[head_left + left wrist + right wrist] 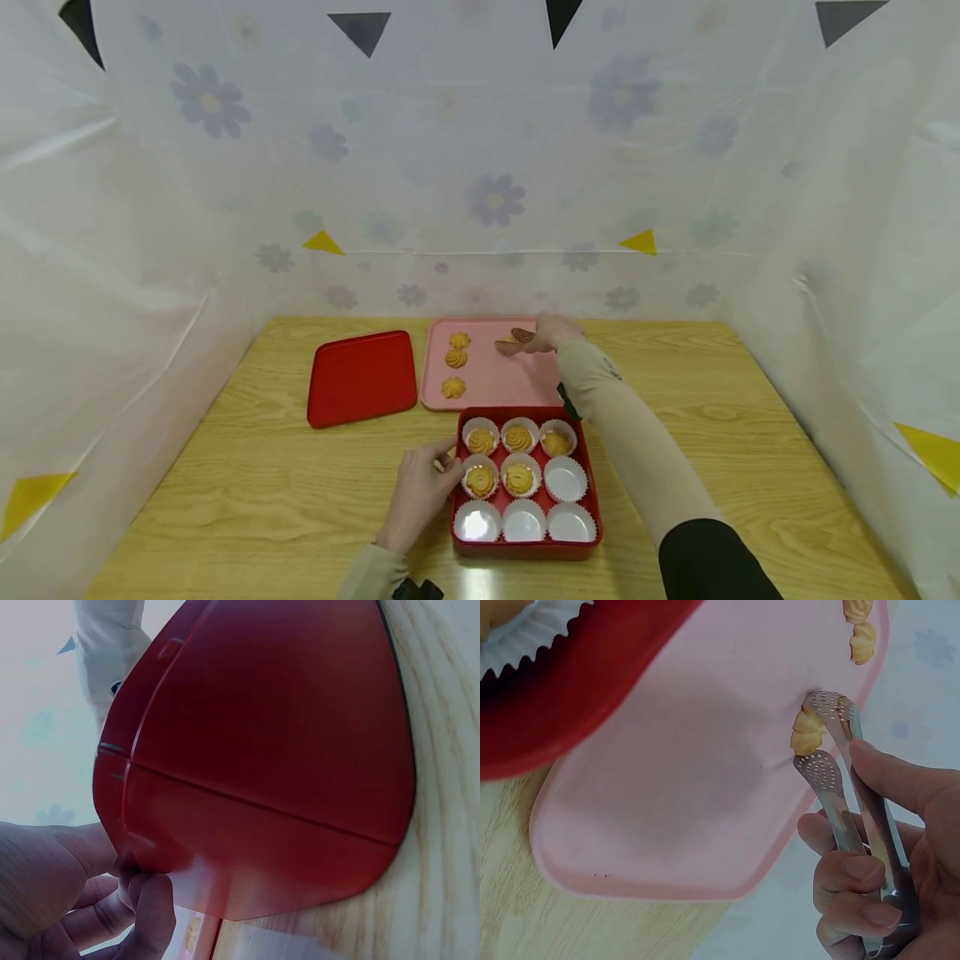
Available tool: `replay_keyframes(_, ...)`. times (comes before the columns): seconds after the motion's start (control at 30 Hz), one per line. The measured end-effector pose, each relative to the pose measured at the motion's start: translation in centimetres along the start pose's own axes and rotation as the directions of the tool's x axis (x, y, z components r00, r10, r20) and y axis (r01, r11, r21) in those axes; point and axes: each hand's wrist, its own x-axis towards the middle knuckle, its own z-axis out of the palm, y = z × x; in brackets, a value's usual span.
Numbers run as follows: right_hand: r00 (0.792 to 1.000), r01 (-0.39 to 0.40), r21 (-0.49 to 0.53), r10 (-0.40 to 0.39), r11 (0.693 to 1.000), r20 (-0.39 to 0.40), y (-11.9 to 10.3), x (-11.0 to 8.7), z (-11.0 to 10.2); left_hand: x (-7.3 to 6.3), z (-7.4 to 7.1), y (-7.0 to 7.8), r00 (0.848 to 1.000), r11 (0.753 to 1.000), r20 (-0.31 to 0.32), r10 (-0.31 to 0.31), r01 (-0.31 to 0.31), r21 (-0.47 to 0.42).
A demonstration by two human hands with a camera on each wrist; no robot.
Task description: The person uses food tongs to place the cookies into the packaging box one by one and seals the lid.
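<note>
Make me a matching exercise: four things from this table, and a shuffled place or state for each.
1. Tongs
2. Red tray
3. Pink tray
4. Nearest row of paper cups

A. Empty, inside the red box
B. Left of the pink tray
C. Ends either side of a cookie
D. Bears three cookies along its left side

1-C; 2-B; 3-D; 4-A

box (525, 550): red | tongs (874, 814): silver | cookies (453, 387): golden | tray (517, 382): pink | cups (566, 478): white | backdrop (450, 175): purple-flowered
</note>
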Motion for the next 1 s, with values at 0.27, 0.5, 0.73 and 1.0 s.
replay_keyframes(0.27,1.000,-0.001,-0.024,0.001,1.000,0.009,0.02,0.51,0.35,0.03,0.04,0.01,1.000,1.000,0.003,-0.005,0.005,-0.004)
replay_keyframes(0.5,0.999,0.007,-0.056,-0.009,0.998,-0.035,0.00,0.37,0.41,0.09,-0.01,0.04,1.000,1.000,0.005,-0.003,0.003,-0.005)
replay_keyframes(0.73,0.999,0.022,-0.056,-0.024,0.998,-0.041,0.15,0.48,0.44,0.10,0.02,0.07,1.000,1.000,0.004,0.002,-0.002,-0.007)
replay_keyframes(1.0,0.999,0.040,-0.021,-0.041,0.999,-0.019,0.58,0.31,0.46,0.09,0.04,0.16,1.000,1.000,0.008,-0.009,0.009,-0.004)
